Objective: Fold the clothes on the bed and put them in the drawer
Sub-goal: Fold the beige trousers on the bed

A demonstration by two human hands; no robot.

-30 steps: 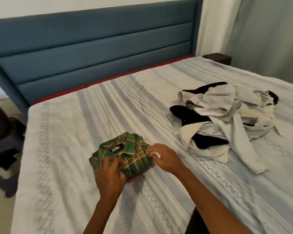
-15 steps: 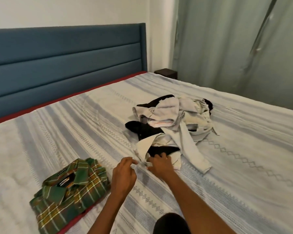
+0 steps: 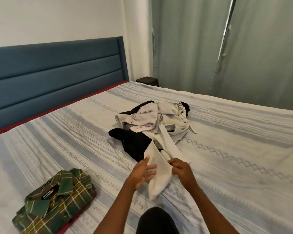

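Note:
A cream garment [image 3: 159,173] trails from a heap of cream, grey and black clothes [image 3: 152,122] in the middle of the bed [image 3: 235,157]. My left hand [image 3: 142,173] lies against the garment's left edge with straight fingers and its thumb up on the cloth. My right hand [image 3: 180,168] pinches the garment's right edge with curled fingers. A folded green plaid shirt [image 3: 56,201] lies on the bed at the lower left, apart from both hands. No drawer is in view.
A blue padded headboard [image 3: 57,75] runs along the bed's far left side. A dark nightstand [image 3: 147,81] stands in the corner beside grey-green curtains [image 3: 227,48]. Striped white bedcover spreads to the right of the heap.
Both hands left the folded plaid shirt, moved right to the heap and took up a cream garment, pulling its end toward me. The view swung right.

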